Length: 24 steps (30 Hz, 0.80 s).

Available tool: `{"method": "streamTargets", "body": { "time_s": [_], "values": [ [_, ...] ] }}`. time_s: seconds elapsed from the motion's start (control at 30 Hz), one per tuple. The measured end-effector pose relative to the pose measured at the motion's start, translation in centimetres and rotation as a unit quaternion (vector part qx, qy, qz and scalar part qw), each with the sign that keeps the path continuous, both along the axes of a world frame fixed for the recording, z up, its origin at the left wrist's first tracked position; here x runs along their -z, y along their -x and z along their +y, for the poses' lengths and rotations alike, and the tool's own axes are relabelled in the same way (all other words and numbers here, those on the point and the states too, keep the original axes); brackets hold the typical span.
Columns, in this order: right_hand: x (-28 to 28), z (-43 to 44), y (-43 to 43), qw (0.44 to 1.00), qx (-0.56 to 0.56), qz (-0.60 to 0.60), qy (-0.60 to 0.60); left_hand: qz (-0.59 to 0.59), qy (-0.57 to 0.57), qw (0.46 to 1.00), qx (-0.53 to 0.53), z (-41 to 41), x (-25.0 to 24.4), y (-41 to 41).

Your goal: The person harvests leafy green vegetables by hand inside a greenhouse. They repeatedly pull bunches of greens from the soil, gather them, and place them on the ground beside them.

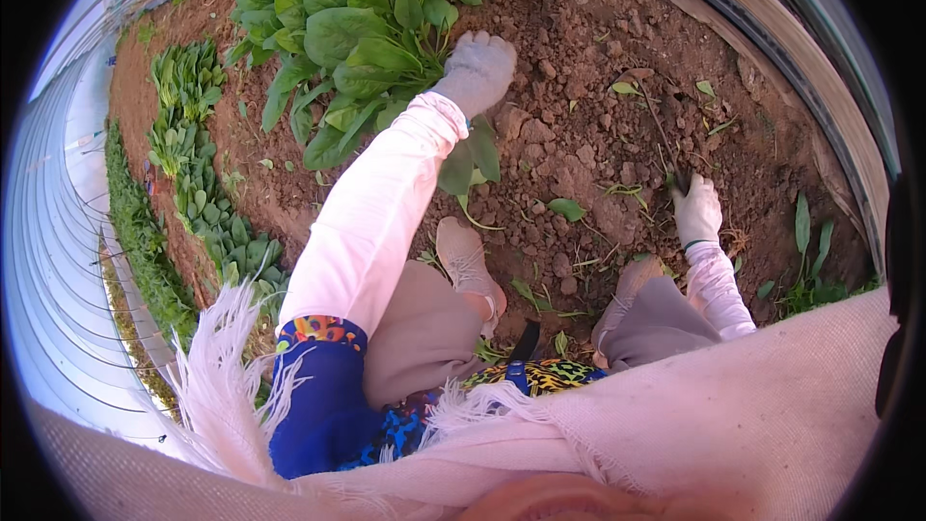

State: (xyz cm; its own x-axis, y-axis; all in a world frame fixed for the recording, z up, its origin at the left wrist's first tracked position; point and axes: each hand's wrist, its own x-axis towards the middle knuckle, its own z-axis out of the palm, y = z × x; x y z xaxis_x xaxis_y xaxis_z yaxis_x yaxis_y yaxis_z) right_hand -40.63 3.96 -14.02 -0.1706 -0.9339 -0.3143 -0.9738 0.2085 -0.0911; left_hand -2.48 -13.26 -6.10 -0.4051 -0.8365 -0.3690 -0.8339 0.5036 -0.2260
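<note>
My left hand (480, 72), in a grey glove, reaches forward to the stem ends of a large heap of leafy spinach (354, 36). Its fingers are curled by the stems, and whether they grip any is hidden. My right hand (699, 211), in a pale glove, is low over the brown soil at the right. It is closed around the dark end of a thin tool (678, 177), whose shape is mostly hidden against the ground. Loose leaves and roots lie near it, with one green leaf (566, 209) on the soil between my hands.
My shoes (464, 253) stand on the cloddy soil (542, 159). Rows of picked spinach (189, 152) and growing greens (137, 231) run along the left, beside the plastic greenhouse wall (58, 217). A raised edging (817, 36) curves along the right. Several spinach plants (810, 253) stand at the lower right.
</note>
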Motion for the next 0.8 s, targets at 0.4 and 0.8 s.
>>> {"method": "streamTargets", "body": {
  "time_s": [0.4, 0.8],
  "values": [
    [-2.2, -3.5, 0.6, 0.955, 0.037, -0.294, -0.008, -0.231, -0.048, 0.967, -0.093, -2.2, -1.1, -7.8],
    [-8.6, -15.9, -21.7, 0.927, -0.329, -0.178, 0.000, -0.190, -0.029, 0.969, -0.153, -0.2, 0.9, -10.8]
  ]
}}
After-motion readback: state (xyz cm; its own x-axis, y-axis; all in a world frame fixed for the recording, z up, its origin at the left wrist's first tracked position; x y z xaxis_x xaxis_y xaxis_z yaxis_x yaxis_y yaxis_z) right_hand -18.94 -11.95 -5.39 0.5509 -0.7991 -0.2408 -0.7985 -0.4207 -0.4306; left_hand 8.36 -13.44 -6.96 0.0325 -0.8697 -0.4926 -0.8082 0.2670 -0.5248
